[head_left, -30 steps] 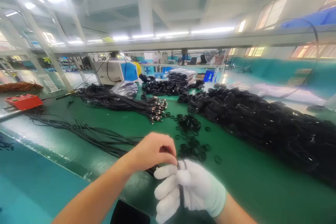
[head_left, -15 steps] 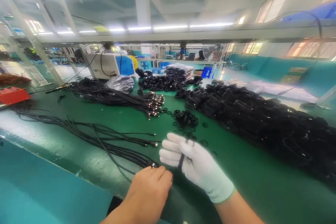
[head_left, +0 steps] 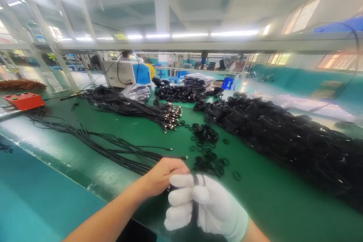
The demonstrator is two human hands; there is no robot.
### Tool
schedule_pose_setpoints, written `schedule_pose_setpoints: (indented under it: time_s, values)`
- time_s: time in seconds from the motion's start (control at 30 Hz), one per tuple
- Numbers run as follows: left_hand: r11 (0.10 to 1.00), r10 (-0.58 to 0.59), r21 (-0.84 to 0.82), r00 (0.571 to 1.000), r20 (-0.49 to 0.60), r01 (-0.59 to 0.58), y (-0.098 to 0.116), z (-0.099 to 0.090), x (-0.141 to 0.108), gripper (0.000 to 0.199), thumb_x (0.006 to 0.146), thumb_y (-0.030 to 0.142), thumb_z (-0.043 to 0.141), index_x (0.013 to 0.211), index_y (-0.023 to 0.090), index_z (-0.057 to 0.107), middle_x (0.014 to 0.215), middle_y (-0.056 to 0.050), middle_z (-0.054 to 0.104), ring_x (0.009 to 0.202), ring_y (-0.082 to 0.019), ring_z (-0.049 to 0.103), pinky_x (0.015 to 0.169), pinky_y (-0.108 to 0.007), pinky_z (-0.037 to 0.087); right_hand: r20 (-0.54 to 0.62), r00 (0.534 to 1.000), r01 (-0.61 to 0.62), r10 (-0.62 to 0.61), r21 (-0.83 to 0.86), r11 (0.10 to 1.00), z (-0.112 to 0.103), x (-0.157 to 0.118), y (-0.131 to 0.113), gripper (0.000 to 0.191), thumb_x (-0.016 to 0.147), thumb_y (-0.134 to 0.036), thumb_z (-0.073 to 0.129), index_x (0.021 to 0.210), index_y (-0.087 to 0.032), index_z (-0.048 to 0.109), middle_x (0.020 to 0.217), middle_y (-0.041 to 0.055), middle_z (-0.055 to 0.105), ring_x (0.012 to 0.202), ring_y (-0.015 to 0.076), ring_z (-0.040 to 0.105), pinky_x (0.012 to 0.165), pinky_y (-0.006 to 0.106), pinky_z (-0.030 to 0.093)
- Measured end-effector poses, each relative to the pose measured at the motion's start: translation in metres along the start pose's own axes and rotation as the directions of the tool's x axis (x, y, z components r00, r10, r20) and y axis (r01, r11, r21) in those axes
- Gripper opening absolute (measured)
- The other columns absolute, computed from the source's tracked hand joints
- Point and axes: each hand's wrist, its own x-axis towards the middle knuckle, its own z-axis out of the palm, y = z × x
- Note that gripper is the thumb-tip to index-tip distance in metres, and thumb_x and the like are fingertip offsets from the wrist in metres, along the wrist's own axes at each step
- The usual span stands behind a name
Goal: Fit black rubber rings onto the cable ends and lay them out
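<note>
My bare left hand (head_left: 167, 174) is closed in a pinch just behind the gloved fingertips. A dark sliver that looks like black cable shows under its fingers, which are partly hidden. My right hand (head_left: 198, 204) wears a white glove, with its palm turned toward me. Several black cable strands (head_left: 195, 206) cross its fingers, and the thumb presses on them. A thin black band shows near the base of the index finger. Beyond both hands lie small black rings (head_left: 209, 162). Loose black cables (head_left: 113, 147) run leftward from under my left forearm.
A large heap of coiled black cables (head_left: 272, 132) covers the right side of the green table (head_left: 244, 200). Behind the hands lies a cable bundle with metal ends (head_left: 170, 117). A white and blue machine (head_left: 127, 72) stands at the back, an orange-red box (head_left: 25, 101) at the left.
My left hand has moved up against the gloved fingertips. My right hand has come lower and nearer, its fingers curling more. The whole view has shifted slightly.
</note>
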Motion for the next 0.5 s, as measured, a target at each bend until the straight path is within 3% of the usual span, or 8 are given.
schedule_pose_setpoints:
  time_s: [0.07,0.13,0.2,0.27,0.4,0.5]
  values:
    - [0.973,0.005,0.230,0.998,-0.066,0.011,-0.014,0.001,-0.004,0.027,0.089,0.021,0.038,0.082,0.017,0.064,0.080,-0.002,0.064,0.073,-0.014,0.057,0.065,-0.024,0.042,-0.054,0.993,0.104,-0.104,-0.015,0.994,0.000,0.000,-0.007,0.034,0.065,-0.029,0.076,0.082,-0.017,0.050,0.068,-0.0038,0.046,0.060,0.0094,0.045,0.067,0.031,0.040]
    - [0.868,0.017,0.493,0.990,-0.141,0.055,-0.023,0.002,-0.009,0.027,0.090,0.022,0.036,0.087,0.020,0.063,0.081,-0.001,0.063,0.073,-0.015,0.056,0.066,-0.027,0.040,-0.126,0.972,0.190,-0.197,-0.064,0.980,0.000,-0.002,-0.015,0.035,0.067,-0.032,0.075,0.091,-0.018,0.052,0.075,-0.0010,0.052,0.064,0.0118,0.049,0.071,0.035,0.042]
    - [0.749,0.022,0.655,0.986,-0.167,0.095,-0.024,0.008,-0.016,0.027,0.090,0.022,0.035,0.088,0.021,0.062,0.081,-0.001,0.063,0.070,-0.015,0.055,0.065,-0.027,0.038,-0.194,0.943,0.251,-0.270,-0.117,0.961,-0.001,-0.003,-0.022,0.040,0.070,-0.034,0.073,0.100,-0.018,0.053,0.085,0.0029,0.058,0.071,0.0151,0.055,0.076,0.040,0.044]
    - [0.684,0.027,0.723,0.988,-0.155,0.095,-0.015,0.020,-0.023,0.026,0.089,0.020,0.035,0.084,0.020,0.060,0.078,-0.001,0.062,0.066,-0.015,0.054,0.063,-0.027,0.036,-0.252,0.911,0.292,-0.327,-0.167,0.942,-0.001,-0.003,-0.025,0.043,0.072,-0.035,0.071,0.107,-0.018,0.054,0.097,0.0072,0.060,0.081,0.0190,0.059,0.080,0.043,0.044]
    - [0.675,0.075,0.737,0.992,-0.100,0.023,0.009,0.050,-0.032,0.018,0.086,0.016,0.039,0.081,0.020,0.056,0.075,0.000,0.062,0.060,-0.015,0.051,0.058,-0.028,0.032,-0.349,0.852,0.316,-0.391,-0.253,0.914,-0.003,0.000,-0.023,0.039,0.073,-0.033,0.071,0.106,-0.017,0.057,0.106,0.0111,0.062,0.090,0.0233,0.061,0.086,0.047,0.042]
    - [0.655,0.111,0.755,0.992,-0.058,-0.029,0.019,0.055,-0.031,0.015,0.084,0.014,0.043,0.074,0.019,0.054,0.070,0.000,0.061,0.056,-0.015,0.049,0.055,-0.030,0.029,-0.435,0.809,0.261,-0.395,-0.337,0.905,-0.008,0.001,-0.016,0.040,0.072,-0.030,0.071,0.107,-0.015,0.058,0.106,0.0123,0.064,0.093,0.0233,0.062,0.089,0.044,0.041]
